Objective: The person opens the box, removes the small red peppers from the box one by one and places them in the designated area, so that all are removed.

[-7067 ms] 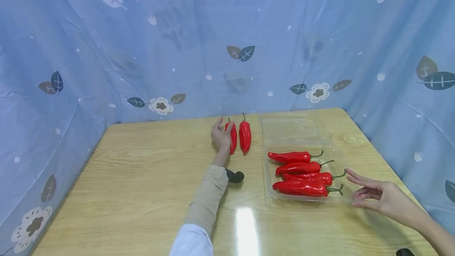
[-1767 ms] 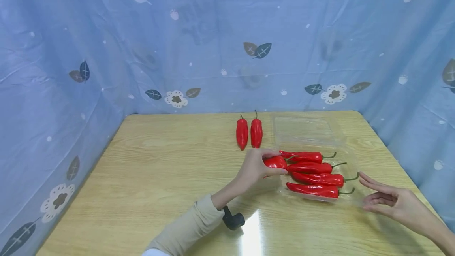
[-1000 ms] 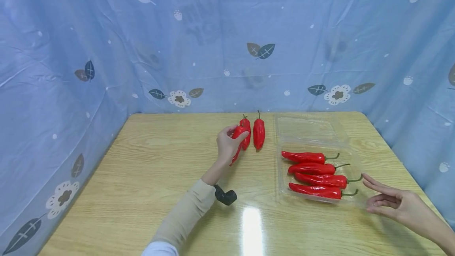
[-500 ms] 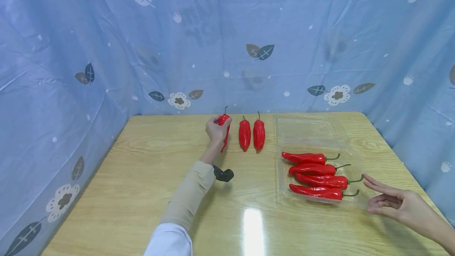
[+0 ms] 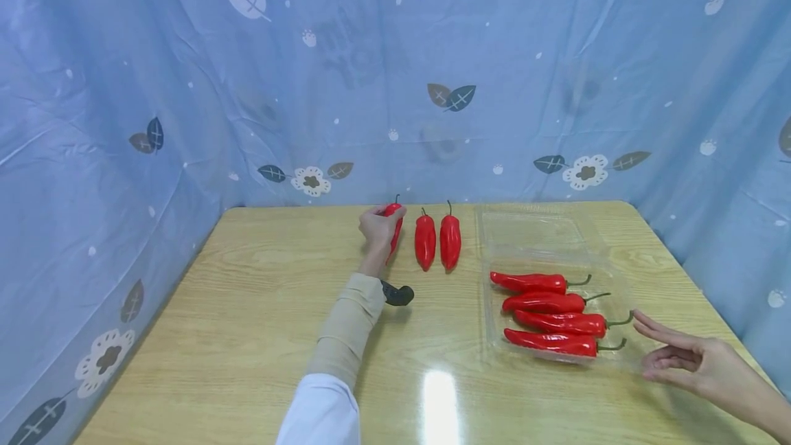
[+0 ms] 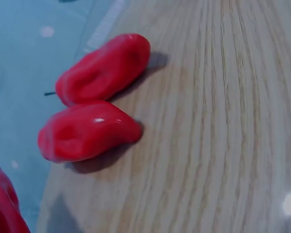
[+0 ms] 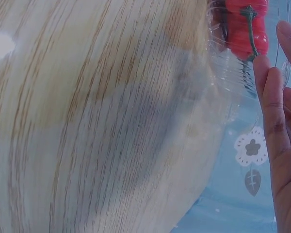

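Observation:
My left hand (image 5: pixel 378 226) grips a red chili pepper (image 5: pixel 396 225), stem toward the curtain, near the table's back edge. To its right, two more red peppers lie side by side, a nearer pepper (image 5: pixel 425 242) and a farther-right pepper (image 5: pixel 450 242); the left wrist view shows the pair (image 6: pixel 87 131) on the wood. Part of the held pepper (image 6: pixel 4 201) enters that view at lower left. My right hand (image 5: pixel 698 362) has its fingertips at the right rim of a clear plastic box (image 5: pixel 488 321), beside a green stem. Several red peppers (image 5: pixel 544 303) lie crosswise in the box, stems pointing right.
The box's clear lid (image 5: pixel 531 229) lies folded open toward the back edge. A blue patterned curtain (image 5: pixel 346 88) stands around the wooden table (image 5: pixel 259 321). A black device (image 5: pixel 397 294) sits at the left wrist.
My left hand has carried a pepper from the box's left side to the left of the pair near the back edge. Over the last half second it barely moves. The right hand stays put.

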`<action>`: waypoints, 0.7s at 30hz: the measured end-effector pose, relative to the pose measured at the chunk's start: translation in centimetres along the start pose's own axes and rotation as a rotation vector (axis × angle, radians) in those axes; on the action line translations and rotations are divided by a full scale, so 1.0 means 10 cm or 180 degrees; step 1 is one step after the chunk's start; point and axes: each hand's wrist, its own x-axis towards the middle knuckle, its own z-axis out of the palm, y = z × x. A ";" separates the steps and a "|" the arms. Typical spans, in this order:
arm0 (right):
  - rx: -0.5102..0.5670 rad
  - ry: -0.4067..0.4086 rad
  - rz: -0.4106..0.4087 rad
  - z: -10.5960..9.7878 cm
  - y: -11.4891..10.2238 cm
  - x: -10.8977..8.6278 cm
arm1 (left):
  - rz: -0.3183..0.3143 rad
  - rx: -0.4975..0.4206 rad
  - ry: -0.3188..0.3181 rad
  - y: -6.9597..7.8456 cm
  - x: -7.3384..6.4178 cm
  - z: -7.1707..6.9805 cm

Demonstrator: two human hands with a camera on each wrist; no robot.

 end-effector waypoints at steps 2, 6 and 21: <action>0.0015 -0.0015 -0.0005 0.00 0.01 0.00 | 0.0035 0.0090 0.0072 -0.05 0.01 0.03; 0.0063 -0.0040 -0.0044 0.00 0.02 0.00 | 0.0050 0.0229 0.0194 -0.12 0.02 0.09; -0.0010 0.0011 0.0006 0.01 -0.01 0.02 | -0.0162 0.0271 0.0370 -0.19 -0.03 0.23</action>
